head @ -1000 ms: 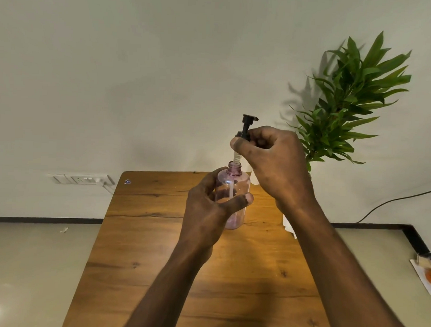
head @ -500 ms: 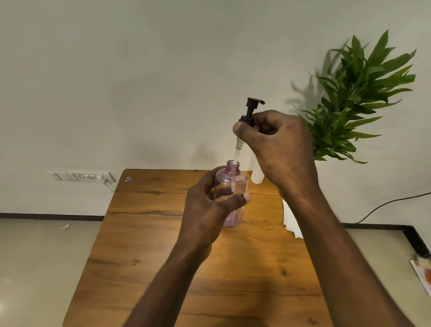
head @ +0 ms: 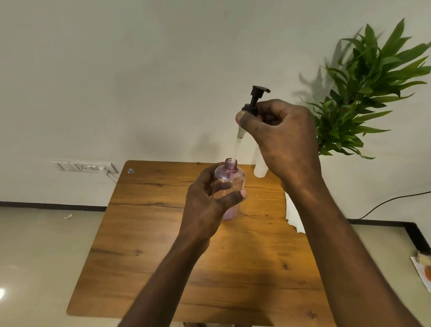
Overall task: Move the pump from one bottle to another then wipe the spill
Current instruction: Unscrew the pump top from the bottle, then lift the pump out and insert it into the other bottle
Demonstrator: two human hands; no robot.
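A clear pink bottle (head: 230,178) stands upright on the wooden table (head: 157,235), and my left hand (head: 205,207) is wrapped around its body. My right hand (head: 282,139) pinches the collar of the black pump (head: 255,97) well above the bottle. The pump's clear dip tube hangs down with its tip just inside the open neck. A white bottle (head: 260,165) stands behind, at the table's far edge, mostly hidden by my right hand. A white cloth (head: 295,216) lies on the table's right side, partly covered by my right forearm.
A green potted plant (head: 368,96) rises at the back right against the wall. A wall socket (head: 86,167) with a cable sits at the left. A black cable (head: 393,200) runs along the right wall. Small items on paper (head: 429,274) lie on the floor at far right.
My right hand has lifted the pump upward, drawing the dip tube almost fully out of the pink bottle. My left hand has kept the bottle in place.
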